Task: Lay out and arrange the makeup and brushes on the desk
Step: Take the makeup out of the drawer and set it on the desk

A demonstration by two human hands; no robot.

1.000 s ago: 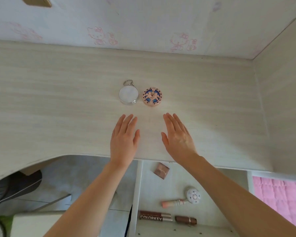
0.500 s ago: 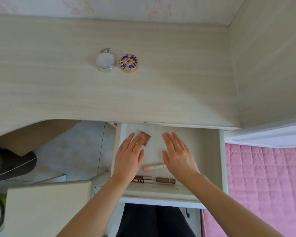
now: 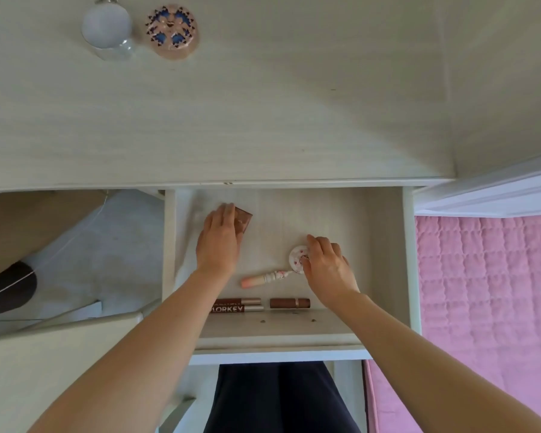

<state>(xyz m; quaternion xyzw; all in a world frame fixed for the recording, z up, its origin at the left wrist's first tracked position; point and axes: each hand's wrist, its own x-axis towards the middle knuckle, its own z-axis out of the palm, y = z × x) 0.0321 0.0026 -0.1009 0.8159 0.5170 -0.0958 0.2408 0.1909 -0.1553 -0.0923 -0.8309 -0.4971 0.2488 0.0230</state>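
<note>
Now lower, inside pale drawer (image 3: 407, 260): left hand (image 3: 219, 242) spread over brown square palette (image 3: 245, 221), back-left corner; right hand (image 3: 328, 270) grip pinching round white floral compact (image 3: 297, 259).

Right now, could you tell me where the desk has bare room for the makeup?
The desk is bare between the white compact, patterned compact and its front edge, and rightward to the wall. The drawer front is crowded with tubes.

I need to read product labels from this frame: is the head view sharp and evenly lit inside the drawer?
Head view: soft, even light in the drawer, no glare; COLORKEY tube lettering legible, its start behind the forearm; wide-angle lens stretches the frame edges; white compact top-left washed out.
</note>
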